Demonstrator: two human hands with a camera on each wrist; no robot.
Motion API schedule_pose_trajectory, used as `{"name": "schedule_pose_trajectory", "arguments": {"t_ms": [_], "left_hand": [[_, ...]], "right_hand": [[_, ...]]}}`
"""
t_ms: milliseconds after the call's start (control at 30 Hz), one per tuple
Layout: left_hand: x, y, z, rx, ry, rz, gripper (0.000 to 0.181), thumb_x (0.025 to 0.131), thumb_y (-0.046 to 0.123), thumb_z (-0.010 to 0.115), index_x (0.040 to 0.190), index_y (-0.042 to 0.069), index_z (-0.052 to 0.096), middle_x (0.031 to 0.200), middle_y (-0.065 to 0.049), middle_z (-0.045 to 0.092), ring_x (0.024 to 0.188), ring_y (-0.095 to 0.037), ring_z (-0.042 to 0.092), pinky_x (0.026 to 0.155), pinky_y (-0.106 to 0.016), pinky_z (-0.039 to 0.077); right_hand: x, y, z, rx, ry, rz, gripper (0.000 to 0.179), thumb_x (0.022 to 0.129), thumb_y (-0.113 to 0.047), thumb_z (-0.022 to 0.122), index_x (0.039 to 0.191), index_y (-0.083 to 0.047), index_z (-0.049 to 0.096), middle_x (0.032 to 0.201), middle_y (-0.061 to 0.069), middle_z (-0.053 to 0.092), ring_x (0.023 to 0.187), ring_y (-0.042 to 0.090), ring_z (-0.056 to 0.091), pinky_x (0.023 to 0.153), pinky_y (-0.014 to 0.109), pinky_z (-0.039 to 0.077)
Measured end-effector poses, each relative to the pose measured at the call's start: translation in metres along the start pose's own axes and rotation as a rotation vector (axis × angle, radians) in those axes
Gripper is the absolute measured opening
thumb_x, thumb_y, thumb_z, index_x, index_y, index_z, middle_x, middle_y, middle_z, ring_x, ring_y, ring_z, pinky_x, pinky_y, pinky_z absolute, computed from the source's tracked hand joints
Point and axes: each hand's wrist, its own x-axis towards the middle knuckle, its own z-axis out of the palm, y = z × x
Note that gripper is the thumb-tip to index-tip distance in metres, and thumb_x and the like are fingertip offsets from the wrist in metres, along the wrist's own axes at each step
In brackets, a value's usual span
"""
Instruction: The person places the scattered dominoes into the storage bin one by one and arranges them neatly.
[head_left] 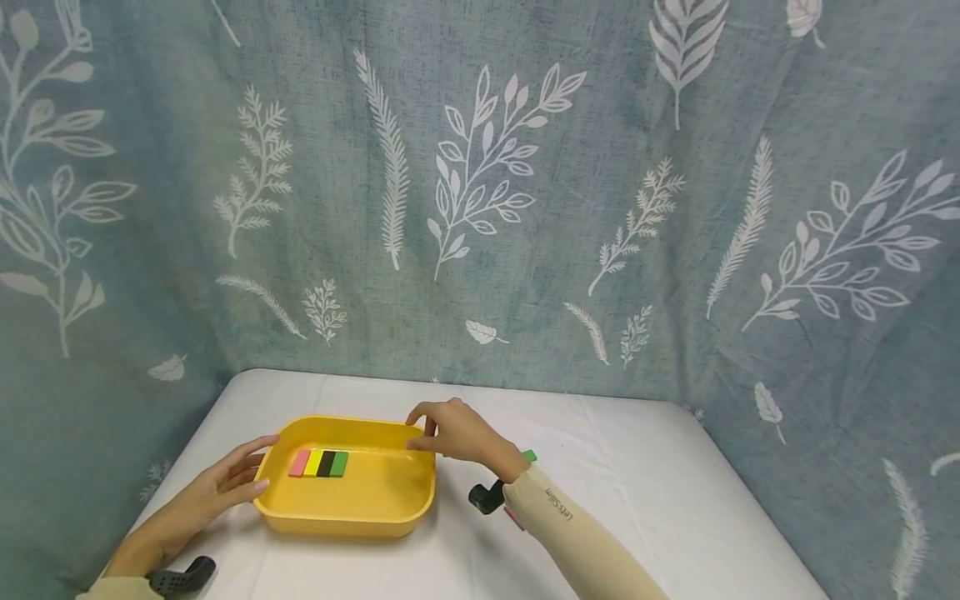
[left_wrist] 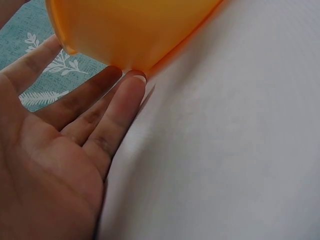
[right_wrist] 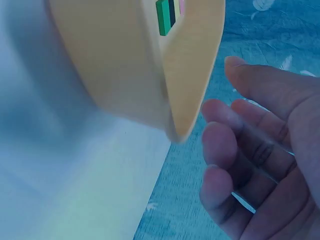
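A yellow plastic tray [head_left: 337, 527] with raised sides stands on the white table. On its floor, at the left, a pink block [head_left: 298, 463], a yellow block [head_left: 312, 463], a black block [head_left: 326, 464] and a green block [head_left: 339, 464] lie side by side in a row. My left hand [head_left: 225, 483] touches the tray's left side; in the left wrist view its fairly straight fingers rest against the outer wall. Over the back right corner hovers my right hand [head_left: 457, 429], its fingers loosely bent. The right wrist view shows a gap between those fingers and the rim.
Right of the tray, a green piece [head_left: 529, 456] and a pinkish piece [head_left: 514, 518] lie on the white tablecloth [head_left: 630, 500], partly hidden by the right forearm. A patterned blue-green curtain [head_left: 525, 250] hangs behind the table and along both sides.
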Motion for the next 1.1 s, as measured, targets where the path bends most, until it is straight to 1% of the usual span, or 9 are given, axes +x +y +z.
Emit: {"name": "schedule_pose_trajectory", "arguments": {"t_ms": [133,200,367,600,833,967,1100], "left_hand": [[0.0,0.0,0.001,-0.005,0.001,0.008,0.085,0.099,0.034,0.07,0.165,0.015,0.02,0.161,-0.032,0.027,0.146,-0.052,0.03,0.113,-0.069,0.031],[0.0,0.0,0.002,-0.004,0.001,0.011,0.084,0.099,0.034,0.07,0.164,0.015,0.02,0.16,-0.032,0.027,0.145,-0.052,0.031,0.113,-0.069,0.032],[0.002,0.0,0.003,0.003,0.005,0.004,0.085,0.099,0.035,0.07,0.165,0.016,0.02,0.161,-0.032,0.027,0.145,-0.052,0.031,0.112,-0.069,0.032],[0.0,0.001,0.004,0.009,0.011,0.003,0.087,0.099,0.036,0.07,0.165,0.016,0.019,0.161,-0.032,0.026,0.145,-0.052,0.031,0.113,-0.07,0.03],[0.0,0.0,0.006,0.0,0.014,0.004,0.087,0.099,0.037,0.07,0.165,0.016,0.018,0.162,-0.03,0.026,0.146,-0.051,0.03,0.114,-0.068,0.03],[0.0,-0.002,0.006,0.011,0.019,0.011,0.086,0.098,0.037,0.071,0.165,0.016,0.019,0.161,-0.03,0.028,0.145,-0.051,0.032,0.113,-0.064,0.035],[-0.002,-0.002,0.005,0.014,0.019,0.013,0.085,0.099,0.036,0.07,0.165,0.015,0.019,0.161,-0.031,0.028,0.145,-0.051,0.032,0.112,-0.063,0.037]], "right_hand": [[-0.016,0.008,-0.006,0.044,0.033,0.01,0.037,0.093,-0.033,0.078,0.122,-0.011,0.072,0.077,-0.011,0.064,0.058,0.004,0.058,0.055,0.019,0.051],[-0.025,0.011,-0.008,0.055,0.055,0.024,0.036,0.093,-0.034,0.078,0.122,-0.013,0.072,0.076,-0.012,0.064,0.057,0.005,0.057,0.054,0.02,0.05],[-0.048,0.024,-0.012,0.049,0.104,0.046,0.031,0.093,-0.035,0.078,0.119,-0.018,0.072,0.075,-0.014,0.062,0.058,0.008,0.055,0.053,0.021,0.049],[-0.082,0.045,-0.012,0.071,0.148,0.089,0.03,0.093,-0.036,0.078,0.117,-0.02,0.071,0.074,-0.014,0.063,0.053,0.007,0.052,0.049,0.022,0.048],[-0.116,0.062,-0.005,0.131,0.175,0.137,0.03,0.093,-0.036,0.078,0.117,-0.019,0.072,0.073,-0.014,0.064,0.052,0.006,0.051,0.048,0.023,0.046],[-0.137,0.071,0.004,0.155,0.182,0.167,0.029,0.092,-0.035,0.078,0.116,-0.02,0.072,0.074,-0.015,0.066,0.054,0.005,0.05,0.05,0.022,0.045],[-0.154,0.079,0.013,0.162,0.174,0.201,0.031,0.092,-0.035,0.078,0.116,-0.015,0.072,0.073,-0.016,0.065,0.056,0.005,0.051,0.052,0.022,0.045]]}}
